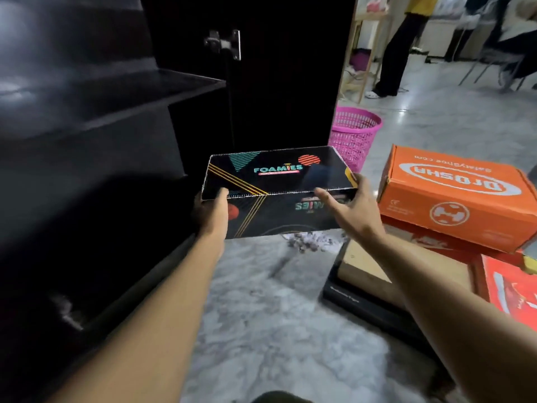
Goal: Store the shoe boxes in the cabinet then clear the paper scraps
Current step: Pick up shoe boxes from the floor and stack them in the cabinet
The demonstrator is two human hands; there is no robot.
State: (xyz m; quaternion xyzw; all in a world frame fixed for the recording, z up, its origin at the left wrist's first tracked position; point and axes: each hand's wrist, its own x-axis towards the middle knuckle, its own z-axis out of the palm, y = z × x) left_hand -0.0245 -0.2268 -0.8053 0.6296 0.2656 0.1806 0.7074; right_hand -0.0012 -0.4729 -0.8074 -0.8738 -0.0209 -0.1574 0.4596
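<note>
Your left hand grips the black box's left end and your right hand clasps its right end, holding it in the air just before the open cabinet. Scraps lie on the floor right of the cabinet.

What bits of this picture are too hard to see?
Head view:
The cabinet shelves: too dark to see what's inside.
The paper scraps: partly hidden behind the black box.
The red box: cut off by the right edge.
The left hand: fingers hidden under the black box.
</note>
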